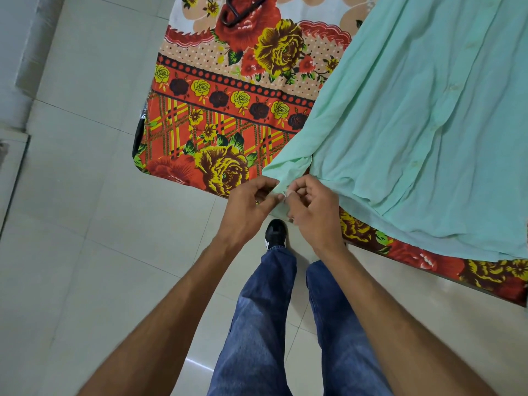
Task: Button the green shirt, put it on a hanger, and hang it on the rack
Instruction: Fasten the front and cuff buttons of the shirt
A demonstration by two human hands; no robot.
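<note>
Left hand point(248, 207), right hand point(315, 213), one shirt point(414, 138)

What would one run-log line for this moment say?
step: buttoning | left hand: pinches sleeve end of light green fabric shirt | right hand: pinches same | dark hanger: untouched

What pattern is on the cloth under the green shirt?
Red-orange floral cloth with yellow roses and a plaid band, under the green shirt; head view.

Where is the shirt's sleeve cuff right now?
Head view, centre: the cuff hangs over the near edge of the flowered cloth, pinched between the left hand and the right hand.
</note>
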